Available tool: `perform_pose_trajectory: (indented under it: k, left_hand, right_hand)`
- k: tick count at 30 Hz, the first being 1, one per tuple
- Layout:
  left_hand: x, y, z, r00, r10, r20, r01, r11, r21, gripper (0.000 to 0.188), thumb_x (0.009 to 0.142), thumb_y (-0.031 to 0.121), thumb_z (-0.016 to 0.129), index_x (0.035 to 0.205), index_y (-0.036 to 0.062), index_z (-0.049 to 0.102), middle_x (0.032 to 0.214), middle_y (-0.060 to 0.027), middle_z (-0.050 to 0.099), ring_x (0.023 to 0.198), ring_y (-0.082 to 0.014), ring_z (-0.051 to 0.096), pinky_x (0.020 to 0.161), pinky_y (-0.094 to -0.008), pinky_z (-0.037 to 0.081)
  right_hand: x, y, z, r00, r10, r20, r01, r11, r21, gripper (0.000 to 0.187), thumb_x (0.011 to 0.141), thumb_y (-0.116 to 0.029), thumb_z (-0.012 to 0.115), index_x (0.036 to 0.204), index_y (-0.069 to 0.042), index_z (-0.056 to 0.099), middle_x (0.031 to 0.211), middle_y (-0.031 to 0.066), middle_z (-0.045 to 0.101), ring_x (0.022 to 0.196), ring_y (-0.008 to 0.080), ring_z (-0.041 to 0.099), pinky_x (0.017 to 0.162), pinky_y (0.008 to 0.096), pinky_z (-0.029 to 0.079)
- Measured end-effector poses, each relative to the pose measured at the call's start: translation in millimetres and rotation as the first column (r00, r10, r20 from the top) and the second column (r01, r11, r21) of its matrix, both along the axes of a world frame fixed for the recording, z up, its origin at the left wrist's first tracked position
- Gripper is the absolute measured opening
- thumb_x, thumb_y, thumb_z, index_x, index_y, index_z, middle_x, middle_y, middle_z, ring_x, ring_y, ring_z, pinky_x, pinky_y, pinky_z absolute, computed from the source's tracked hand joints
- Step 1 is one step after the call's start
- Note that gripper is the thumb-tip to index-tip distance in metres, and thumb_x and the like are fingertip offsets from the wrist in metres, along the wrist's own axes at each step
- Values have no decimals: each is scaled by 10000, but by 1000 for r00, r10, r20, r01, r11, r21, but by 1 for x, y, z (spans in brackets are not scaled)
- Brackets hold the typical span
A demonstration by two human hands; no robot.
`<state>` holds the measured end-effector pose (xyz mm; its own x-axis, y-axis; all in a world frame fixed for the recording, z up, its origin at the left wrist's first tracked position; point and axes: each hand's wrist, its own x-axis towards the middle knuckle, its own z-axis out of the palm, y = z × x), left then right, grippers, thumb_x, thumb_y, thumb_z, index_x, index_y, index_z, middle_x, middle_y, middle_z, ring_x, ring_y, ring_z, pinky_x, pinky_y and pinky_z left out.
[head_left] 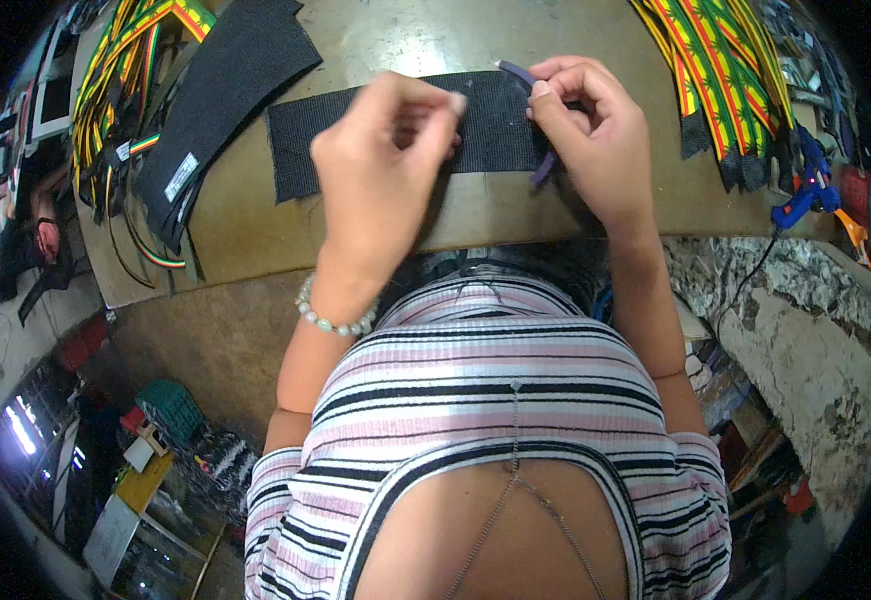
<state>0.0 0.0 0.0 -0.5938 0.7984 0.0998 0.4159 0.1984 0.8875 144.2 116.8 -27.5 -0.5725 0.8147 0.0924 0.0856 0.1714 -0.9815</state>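
A black coarse-woven fabric strip (pixel 496 120) lies across the table in front of me, with faint pale marks near its right end. Over its middle is my left hand (pixel 381 150), slightly blurred, its thumb and forefinger pinched together. Whether anything sits between those fingertips I cannot make out. My right hand (pixel 596 130) is closed at the strip's right end, holding a narrow purple strip (pixel 518 72) that curves out beyond the fingers, its upper end pale. Part of the purple strip is hidden behind the fingers, and its lower end shows below them.
Larger black fabric pieces (pixel 221 110), one with a white label, lie to the left. Patterned green, yellow and red straps (pixel 141 60) are heaped at the far left; similar straps (pixel 711 75) lie at the right. A blue glue gun (pixel 808 190) with a cord is at the table's right edge.
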Motion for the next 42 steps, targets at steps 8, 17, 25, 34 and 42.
perform_pose_trajectory:
  k: [8,17,25,34,42]
  left_hand:
    - [10,10,-5,900,-80,-429,27,991,-129,181,825,138,771,890,-17,702,786,-150,654,682,-311,653,654,-402,536]
    - [-1,5,-17,814,-130,-567,130,991,-42,101,904,64,680,959,-12,641,875,-160,617,772,-361,614,682,-418,500]
    - [-1,-1,-18,878,-140,-459,148,989,-19,109,916,69,671,974,-20,642,888,-159,625,773,-334,622,693,-409,504]
    - [1,1,-25,839,-164,-519,162,986,-49,104,924,40,634,970,-21,564,930,-169,594,879,-366,581,788,-437,469]
    - [3,-3,-29,848,-120,-517,124,992,-26,109,943,50,592,981,-39,541,948,-186,568,888,-362,548,811,-439,465]
  right_hand:
    - [1,-2,2,1000,9,-11,-9,999,43,147,863,-66,705,813,49,628,1071,145,636,892,167,676,794,284,602]
    - [1,-7,5,976,72,207,-129,951,282,101,852,-27,708,799,10,631,1106,82,637,858,88,605,766,240,510]
    - [0,-5,4,991,59,122,-81,979,186,102,858,-25,699,812,9,615,1094,76,643,856,80,583,756,216,491]
    - [3,-6,5,980,83,183,-127,961,244,107,847,-33,706,803,5,617,1094,72,642,871,84,585,771,228,491]
    - [1,-6,4,983,72,168,-118,952,281,103,834,-31,718,798,6,629,1092,84,647,880,104,612,777,241,505]
